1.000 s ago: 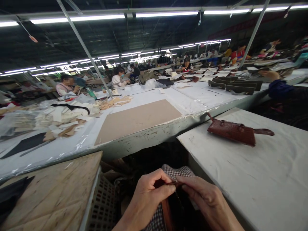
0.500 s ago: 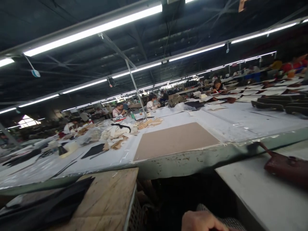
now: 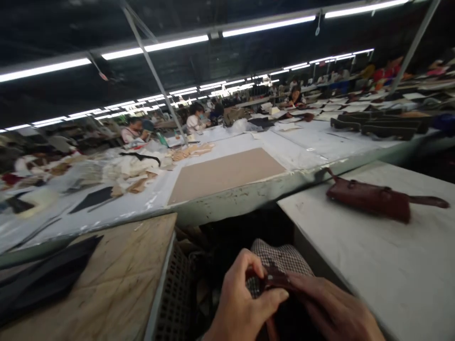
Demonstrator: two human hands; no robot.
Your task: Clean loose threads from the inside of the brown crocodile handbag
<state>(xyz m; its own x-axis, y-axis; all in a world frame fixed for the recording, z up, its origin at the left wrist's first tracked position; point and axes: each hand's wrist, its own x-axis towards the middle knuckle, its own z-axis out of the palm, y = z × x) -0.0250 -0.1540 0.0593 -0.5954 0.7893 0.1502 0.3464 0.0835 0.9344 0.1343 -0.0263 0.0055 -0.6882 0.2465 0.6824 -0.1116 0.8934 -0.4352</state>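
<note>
Both of my hands are low in the view, over a checkered cloth [image 3: 284,258] on my lap. My left hand [image 3: 243,293] pinches a small dark brown leather piece [image 3: 275,278] between thumb and curled fingers. From the right, my right hand [image 3: 330,303] holds the same piece, its fingers pressed together along it. Part of the piece is hidden by the hands. A dark red leather item [image 3: 369,198] with a strap lies on the pale board to the right.
A wooden board [image 3: 124,265] with black material [image 3: 46,279] is at left, above a plastic crate [image 3: 174,289]. Ahead, a long white table [image 3: 298,147] bears a beige sheet [image 3: 227,173], scraps and stacked dark pieces. Several people sit farther back.
The view has tilted down and shifted right. Both hands and the leather piece now show, where before only part of a hand was at the bottom edge. The whole red item is visible.
</note>
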